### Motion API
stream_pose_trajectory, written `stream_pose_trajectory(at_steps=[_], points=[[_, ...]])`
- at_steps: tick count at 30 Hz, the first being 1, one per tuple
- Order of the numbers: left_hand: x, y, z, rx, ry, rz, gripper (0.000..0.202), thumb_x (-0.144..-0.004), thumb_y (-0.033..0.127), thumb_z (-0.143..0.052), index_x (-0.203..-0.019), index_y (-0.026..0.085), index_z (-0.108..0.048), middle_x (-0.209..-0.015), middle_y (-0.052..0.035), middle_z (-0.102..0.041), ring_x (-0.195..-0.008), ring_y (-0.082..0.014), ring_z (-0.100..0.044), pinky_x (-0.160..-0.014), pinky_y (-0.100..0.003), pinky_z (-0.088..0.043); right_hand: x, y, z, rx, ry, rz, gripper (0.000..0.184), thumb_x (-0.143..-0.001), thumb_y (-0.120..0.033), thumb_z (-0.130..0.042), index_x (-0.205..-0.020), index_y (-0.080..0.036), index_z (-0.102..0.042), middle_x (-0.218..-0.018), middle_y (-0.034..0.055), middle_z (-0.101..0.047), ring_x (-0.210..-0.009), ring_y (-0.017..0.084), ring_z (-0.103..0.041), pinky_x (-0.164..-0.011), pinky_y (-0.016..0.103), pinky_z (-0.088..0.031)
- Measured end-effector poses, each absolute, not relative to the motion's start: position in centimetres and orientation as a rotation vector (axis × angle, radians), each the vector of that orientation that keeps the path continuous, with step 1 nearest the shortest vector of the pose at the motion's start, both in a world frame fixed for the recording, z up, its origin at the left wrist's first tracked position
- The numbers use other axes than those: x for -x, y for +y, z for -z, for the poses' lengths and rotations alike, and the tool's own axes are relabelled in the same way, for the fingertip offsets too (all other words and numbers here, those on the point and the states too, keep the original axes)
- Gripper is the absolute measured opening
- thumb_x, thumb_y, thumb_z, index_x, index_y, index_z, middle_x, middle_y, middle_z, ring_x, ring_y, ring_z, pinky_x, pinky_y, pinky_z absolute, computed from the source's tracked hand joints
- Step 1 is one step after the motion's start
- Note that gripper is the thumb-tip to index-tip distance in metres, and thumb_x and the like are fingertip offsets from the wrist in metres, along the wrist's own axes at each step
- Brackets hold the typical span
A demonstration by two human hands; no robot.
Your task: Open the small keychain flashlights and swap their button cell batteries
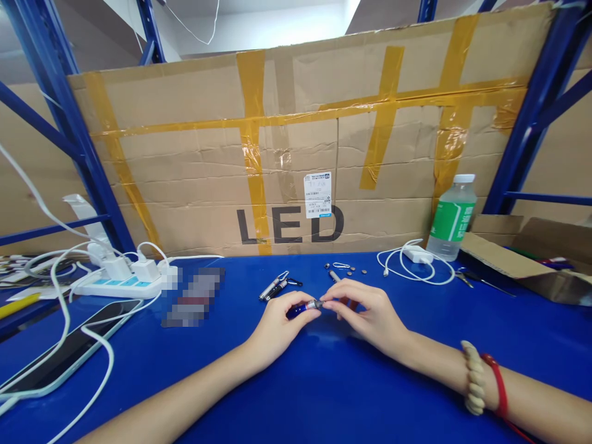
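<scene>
My left hand [280,320] is closed round a small blue pocket flashlight [300,308] whose silver end points to the right. At that end the fingertips of my right hand [370,308] are pinched together on a tiny dark piece; whether it is part of the flashlight I cannot tell. Beyond my left hand lie a silver pocket flashlight [272,286] and a black one [276,290] with clips. Past my right fingers are a small silver tube [333,276], a white metal clip [341,265] and several button cells [364,272].
On the left are a power strip [118,285] with white cables and a phone [69,345]. To the right stand a water bottle [452,219], a coiled white cable [419,262], a screwdriver [490,285] and an open cardboard box [522,271]. A cardboard wall [194,185] backs the blue table [296,394].
</scene>
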State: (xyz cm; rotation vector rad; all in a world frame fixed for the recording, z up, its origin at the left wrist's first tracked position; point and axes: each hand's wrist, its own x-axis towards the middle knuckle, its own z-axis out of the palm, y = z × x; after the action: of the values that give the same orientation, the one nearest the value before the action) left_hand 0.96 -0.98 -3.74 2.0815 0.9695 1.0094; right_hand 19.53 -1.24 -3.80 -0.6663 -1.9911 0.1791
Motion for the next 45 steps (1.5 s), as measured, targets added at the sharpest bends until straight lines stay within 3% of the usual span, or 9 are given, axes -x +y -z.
stream_pose_trajectory(at_steps=[5, 11, 16, 21, 25, 31, 38, 45], points=[[-0.9, -1.1, 3.7, -2.119, 0.956, -1.012, 0.011, -0.081, 0.02, -0.057, -0.087, 0.016, -0.066, -0.088, -0.0016, -0.067, -0.085, -0.0156, -0.058, -0.078, -0.024, -0.04, -19.5, -1.4, 3.8, 0.642, -2.02, -0.201, 0.014, -0.085, -0.026, -0.055, -0.08, -0.017, -0.065, -0.076, 0.0036, -0.065, -0.06, 0.01, -0.059, -0.05, 0.019, -0.046], [-0.9, -1.2, 3.5, -2.185, 0.971, -0.979, 0.015, -0.084, 0.02, -0.055, -0.089, 0.016, -0.068, -0.081, -0.002, -0.063, -0.076, -0.0147, -0.055, -0.068, -0.023, -0.04, -19.6, -1.3, 3.6, 0.704, -1.99, -0.356, 0.015, -0.082, -0.027, -0.057, -0.078, -0.017, -0.067, -0.077, 0.0043, -0.065, -0.054, 0.009, -0.056, -0.045, 0.018, -0.044], [-0.7, -1.6, 3.6, -2.318, 0.935, -0.956, 0.017, -0.086, 0.02, -0.051, -0.087, 0.015, -0.066, -0.078, -0.0025, -0.061, -0.071, -0.0136, -0.054, -0.064, -0.022, -0.039, -19.7, -0.5, 4.0, 0.864, -1.89, -0.839, 0.017, -0.073, -0.031, -0.065, -0.069, -0.014, -0.065, -0.073, 0.0028, -0.062, -0.048, 0.007, -0.053, -0.041, 0.017, -0.042], [-0.6, -2.1, 4.0, -2.531, 0.867, -0.923, 0.016, -0.087, 0.019, -0.049, -0.081, 0.015, -0.063, -0.069, -0.0003, -0.054, -0.061, -0.0109, -0.048, -0.059, -0.02, -0.037, -19.8, 0.2, 4.3, 1.07, -1.833, -1.242, 0.022, -0.06, -0.031, -0.071, -0.057, -0.012, -0.061, -0.05, -0.0013, -0.056, -0.041, 0.007, -0.05, -0.035, 0.015, -0.034], [-0.4, -2.3, 4.2, -2.6, 0.84, -0.927, 0.016, -0.087, 0.02, -0.048, -0.082, 0.015, -0.063, -0.069, -0.0002, -0.054, -0.061, -0.0106, -0.049, -0.06, -0.019, -0.037, -19.7, -0.2, 4.1, 1.109, -1.854, -1.282, 0.018, -0.061, -0.029, -0.069, -0.059, -0.012, -0.061, -0.041, -0.004, -0.051, -0.037, 0.007, -0.048, -0.035, 0.014, -0.035], [-0.3, -2.3, 4.1, -2.634, 0.847, -0.899, 0.02, -0.089, 0.021, -0.045, -0.083, 0.018, -0.064, -0.07, -0.0003, -0.057, -0.063, -0.0113, -0.052, -0.062, -0.019, -0.04, -19.4, -1.3, 3.9, 1.014, -1.94, -1.273, 0.018, -0.071, -0.028, -0.06, -0.063, -0.013, -0.059, -0.057, -0.0006, -0.06, -0.04, 0.005, -0.05, -0.037, 0.014, -0.036], [-0.3, -2.5, 3.9, -2.695, 0.895, -0.855, 0.023, -0.09, 0.021, -0.041, -0.081, 0.017, -0.062, -0.075, -0.0024, -0.06, -0.069, -0.0133, -0.056, -0.066, -0.02, -0.042, -19.3, -1.8, 4.0, 0.9, -2.088, -1.185, 0.025, -0.083, -0.028, -0.048, -0.064, -0.014, -0.055, -0.052, -0.0028, -0.052, -0.041, 0.005, -0.049, -0.043, 0.015, -0.038], [-0.3, -2.4, 4.1, -2.722, 0.886, -0.924, 0.023, -0.09, 0.02, -0.041, -0.084, 0.017, -0.063, -0.074, -0.0027, -0.06, -0.068, -0.0134, -0.056, -0.065, -0.02, -0.043, -19.0, -2.2, 3.8, 0.895, -1.983, -1.341, 0.037, -0.079, -0.045, -0.054, -0.059, -0.014, -0.051, -0.047, -0.0037, -0.048, -0.04, 0.005, -0.045, -0.041, 0.016, -0.035]])
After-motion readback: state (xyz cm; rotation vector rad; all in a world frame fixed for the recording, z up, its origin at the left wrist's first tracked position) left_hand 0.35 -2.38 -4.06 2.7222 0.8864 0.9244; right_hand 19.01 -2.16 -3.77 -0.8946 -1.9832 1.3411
